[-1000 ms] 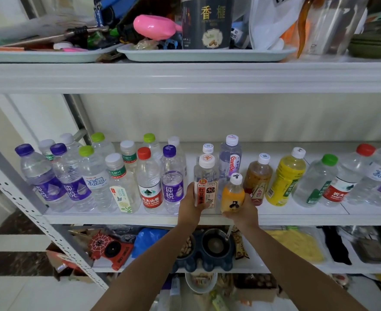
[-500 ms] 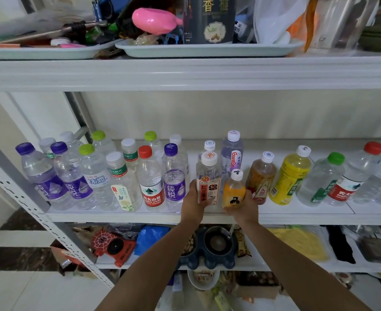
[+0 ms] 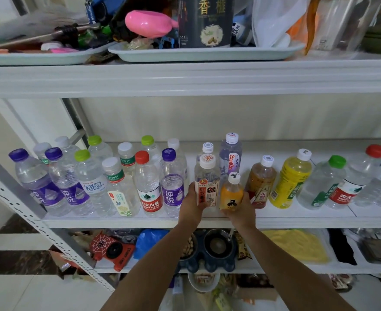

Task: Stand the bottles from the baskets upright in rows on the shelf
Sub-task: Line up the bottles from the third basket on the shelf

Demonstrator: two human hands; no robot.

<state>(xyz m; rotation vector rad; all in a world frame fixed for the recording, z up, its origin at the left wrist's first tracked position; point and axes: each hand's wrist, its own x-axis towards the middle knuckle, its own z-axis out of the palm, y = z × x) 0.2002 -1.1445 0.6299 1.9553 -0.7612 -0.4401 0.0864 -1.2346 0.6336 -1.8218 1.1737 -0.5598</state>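
Observation:
My left hand (image 3: 190, 203) grips a clear bottle with a white cap and a cream label (image 3: 207, 182), upright at the front of the white shelf (image 3: 140, 221). My right hand (image 3: 240, 209) holds a small orange bottle (image 3: 231, 194) with a white cap right beside it. To their left stand several water bottles in two rows, among them a purple-capped one (image 3: 172, 182) and a red-capped one (image 3: 148, 185). Behind is a tall clear bottle (image 3: 230, 158). To the right stand a brown tea bottle (image 3: 261, 182) and a yellow bottle (image 3: 292, 180). No baskets are in view.
More clear bottles, one green-capped (image 3: 322, 182) and one red-capped (image 3: 353, 180), continue to the right. The shelf above carries trays (image 3: 207, 53) with clutter close overhead. The shelf below holds a red toy (image 3: 111, 250) and dark bowls (image 3: 216, 245). A grey slanted upright (image 3: 16, 194) bounds the left.
Both hands have pushed their two bottles a little further onto the shelf, and the camera has shifted slightly. The other bottles have not moved.

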